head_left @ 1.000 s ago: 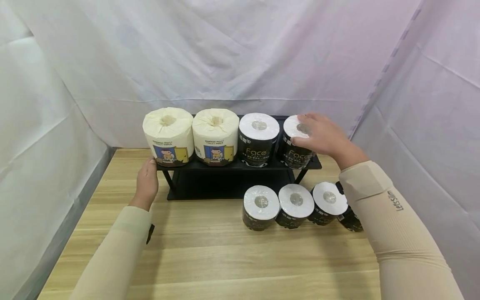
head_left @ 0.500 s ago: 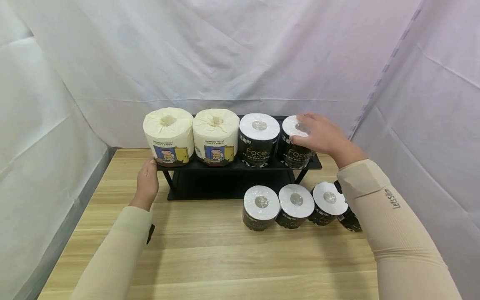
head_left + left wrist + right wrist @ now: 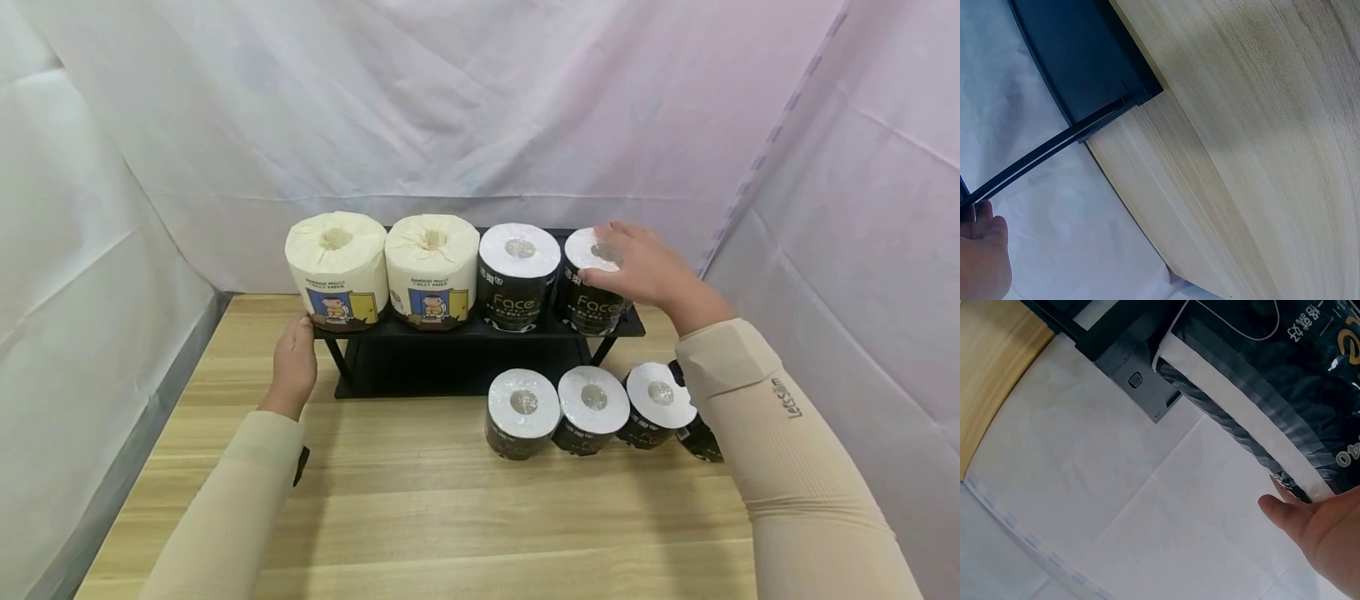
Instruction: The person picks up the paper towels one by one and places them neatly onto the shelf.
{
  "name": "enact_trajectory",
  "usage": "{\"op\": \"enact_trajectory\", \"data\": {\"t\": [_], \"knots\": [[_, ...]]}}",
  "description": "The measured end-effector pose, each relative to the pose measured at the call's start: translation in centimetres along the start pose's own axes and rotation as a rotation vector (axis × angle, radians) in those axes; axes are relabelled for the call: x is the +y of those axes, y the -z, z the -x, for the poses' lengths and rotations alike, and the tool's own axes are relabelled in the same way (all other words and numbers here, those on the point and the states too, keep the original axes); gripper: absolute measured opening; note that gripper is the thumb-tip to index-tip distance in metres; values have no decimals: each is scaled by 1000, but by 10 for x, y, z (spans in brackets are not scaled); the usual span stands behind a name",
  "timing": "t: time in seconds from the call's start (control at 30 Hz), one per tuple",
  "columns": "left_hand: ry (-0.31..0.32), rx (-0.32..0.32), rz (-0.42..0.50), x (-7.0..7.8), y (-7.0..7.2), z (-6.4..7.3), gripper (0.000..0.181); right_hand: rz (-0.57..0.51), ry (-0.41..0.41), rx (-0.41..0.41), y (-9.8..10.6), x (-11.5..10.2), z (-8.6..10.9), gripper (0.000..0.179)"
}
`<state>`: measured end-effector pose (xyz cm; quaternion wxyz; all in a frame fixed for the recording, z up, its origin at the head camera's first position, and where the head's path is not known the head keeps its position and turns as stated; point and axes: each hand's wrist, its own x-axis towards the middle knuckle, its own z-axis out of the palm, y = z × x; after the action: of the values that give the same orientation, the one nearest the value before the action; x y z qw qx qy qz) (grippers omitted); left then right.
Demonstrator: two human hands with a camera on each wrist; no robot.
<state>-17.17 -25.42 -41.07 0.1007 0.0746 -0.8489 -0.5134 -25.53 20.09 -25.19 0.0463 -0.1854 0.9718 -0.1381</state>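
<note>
White cloth [image 3: 450, 100] hangs behind and on both sides of the wooden table [image 3: 465, 525] I watch through the head camera. Low on the right my view is blocked: the right sleeve [image 3: 780, 417] covers most of a dark roll [image 3: 701, 439] on the tabletop, so I cannot tell how it lies. Beside it I count three black-wrapped rolls [image 3: 522, 417], upright, in front of the black rack [image 3: 442, 371]. On the upper shelf [image 3: 480, 332] I count four: two cream-wrapped rolls [image 3: 337, 267] on the left, then two in black.

I see the right hand [image 3: 641, 267] gripping the top of the rightmost roll [image 3: 592, 304] up there; the right wrist view cuts off part of that roll. At the opposite end the left hand [image 3: 294, 362] touches the shelf's edge; its fingertips are partly hidden, and I cannot tell whether they close round it.
</note>
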Motion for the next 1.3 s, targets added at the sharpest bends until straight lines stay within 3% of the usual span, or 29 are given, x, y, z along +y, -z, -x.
{"op": "enact_trajectory", "data": {"t": [0.27, 0.67, 0.8, 1.0, 1.3], "knots": [[8, 2, -2, 2, 0, 1, 61, 0, 9, 23, -1, -1, 2, 84], [22, 4, 32, 5, 1, 3, 61, -122, 11, 170, -4, -5, 17, 84], [18, 2, 27, 5, 2, 4, 60, -134, 21, 268, -7, -4, 24, 79], [16, 1, 12, 6, 2, 5, 60, -113, 74, 478, -15, -6, 32, 72], [10, 1, 5, 7, 2, 5, 58, -79, 261, 786, -37, -7, 48, 65]]}}
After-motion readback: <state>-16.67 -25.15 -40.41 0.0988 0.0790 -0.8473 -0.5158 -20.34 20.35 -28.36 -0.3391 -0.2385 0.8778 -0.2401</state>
